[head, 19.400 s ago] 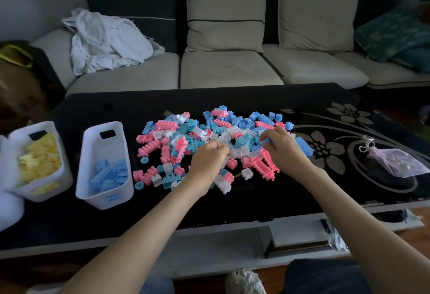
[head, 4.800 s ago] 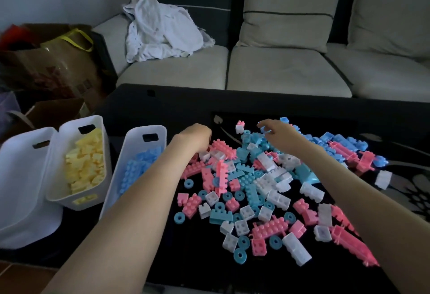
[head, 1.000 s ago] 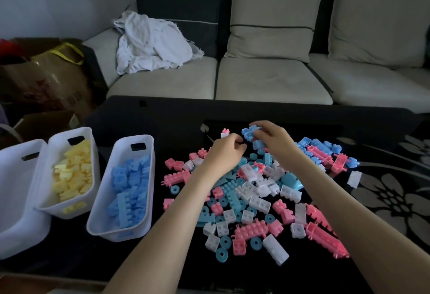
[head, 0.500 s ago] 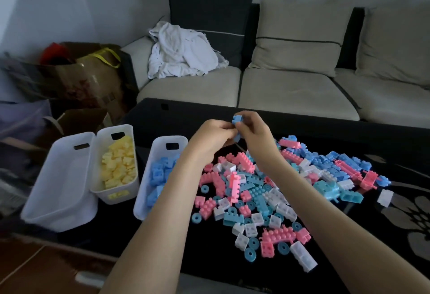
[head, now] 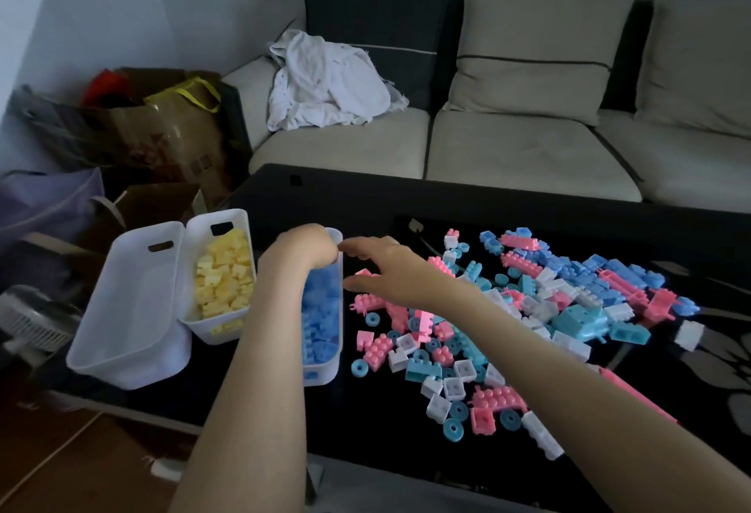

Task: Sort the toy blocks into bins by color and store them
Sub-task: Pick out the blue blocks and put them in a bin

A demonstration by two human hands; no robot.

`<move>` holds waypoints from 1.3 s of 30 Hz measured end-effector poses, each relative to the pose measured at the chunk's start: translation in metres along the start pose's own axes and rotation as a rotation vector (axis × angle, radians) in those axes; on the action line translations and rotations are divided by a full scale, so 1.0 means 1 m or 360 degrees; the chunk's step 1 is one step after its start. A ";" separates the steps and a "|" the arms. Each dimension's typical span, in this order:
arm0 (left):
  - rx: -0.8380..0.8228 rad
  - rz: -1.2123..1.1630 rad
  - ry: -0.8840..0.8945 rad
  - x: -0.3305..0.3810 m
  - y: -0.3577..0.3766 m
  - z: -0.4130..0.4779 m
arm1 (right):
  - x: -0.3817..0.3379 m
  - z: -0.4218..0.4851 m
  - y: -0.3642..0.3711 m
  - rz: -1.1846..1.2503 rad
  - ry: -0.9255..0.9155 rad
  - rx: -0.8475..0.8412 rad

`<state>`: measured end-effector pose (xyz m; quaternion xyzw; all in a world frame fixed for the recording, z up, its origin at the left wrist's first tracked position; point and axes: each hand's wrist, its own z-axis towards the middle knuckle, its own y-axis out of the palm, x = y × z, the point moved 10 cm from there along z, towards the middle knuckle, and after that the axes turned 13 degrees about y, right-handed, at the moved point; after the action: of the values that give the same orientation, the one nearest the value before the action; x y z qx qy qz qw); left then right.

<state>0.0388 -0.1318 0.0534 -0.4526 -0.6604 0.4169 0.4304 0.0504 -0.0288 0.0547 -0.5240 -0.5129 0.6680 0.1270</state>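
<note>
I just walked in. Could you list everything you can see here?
empty bin: one, white, table's far left end
yellow-block bin: one, white, beside it, holding yellow blocks
blue-block bin: one, white, next right, holding blue blocks
loose blocks: many, pink, blue, teal, white, spread on the table
table: one, black, before the sofa
sofa: one, beige, behind the table
dark cushion: one, against the sofa's back
cloth: one, white, crumpled on the sofa seat
paper bag: one, brown, floor left of the sofa
left hand: over the blue-block bin, fingers curled down
right hand: fingers relaxed, beside that bin, above the table
</note>
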 end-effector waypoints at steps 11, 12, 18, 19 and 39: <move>0.0372 -0.0095 0.0824 0.174 0.004 0.028 | 0.191 -0.033 -0.107 -0.0161 0.0574 0.0344; 0.0300 -0.0086 0.0911 0.197 0.012 0.035 | 0.214 -0.033 -0.121 -0.0185 0.0637 0.0369; -0.0151 0.0236 0.0904 0.251 0.077 0.098 | 0.284 -0.011 -0.172 0.0101 0.0729 0.0654; -0.0154 0.0244 0.0892 0.248 0.082 0.104 | 0.285 -0.005 -0.169 0.0164 0.0732 0.0647; 0.0049 0.0109 0.1222 0.254 0.080 0.098 | 0.285 0.009 -0.110 -0.0276 0.0623 -0.0111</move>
<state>-0.0910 0.1152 -0.0008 -0.5911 -0.4292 0.2411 0.6390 -0.1165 0.2163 -0.0186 -0.6018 -0.5443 0.5220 0.2628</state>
